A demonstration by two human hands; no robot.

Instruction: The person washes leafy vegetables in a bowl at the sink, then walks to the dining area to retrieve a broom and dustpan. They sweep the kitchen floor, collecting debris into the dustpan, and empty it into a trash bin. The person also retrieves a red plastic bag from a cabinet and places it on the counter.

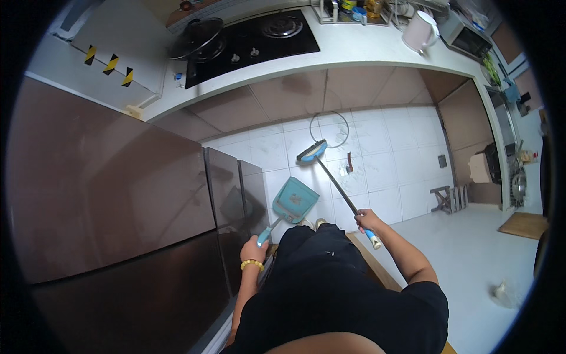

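Observation:
My left hand (254, 251), with a yellow bead bracelet at the wrist, grips the handle of a teal dustpan (289, 214). The dustpan's pan lies low over the white tiles in front of my feet, with some greyish bits or marks inside. In my right hand (369, 220) is the upper end of a broom's dark pole (338, 188), just below its blue and white tip. The blue broom head (312, 151) with dark bristles is at the floor beyond the dustpan. A reddish-brown strip (349, 162) lies on the tiles to the right of the head.
A thin grey ring (347, 128) rests on the floor near the base cabinets (287, 95). The tall glossy brown refrigerator (132, 186) stands close on my left. To the right are a small slatted stool (451, 198) and a bin (482, 166). A gas hob (256, 35) sits on the counter.

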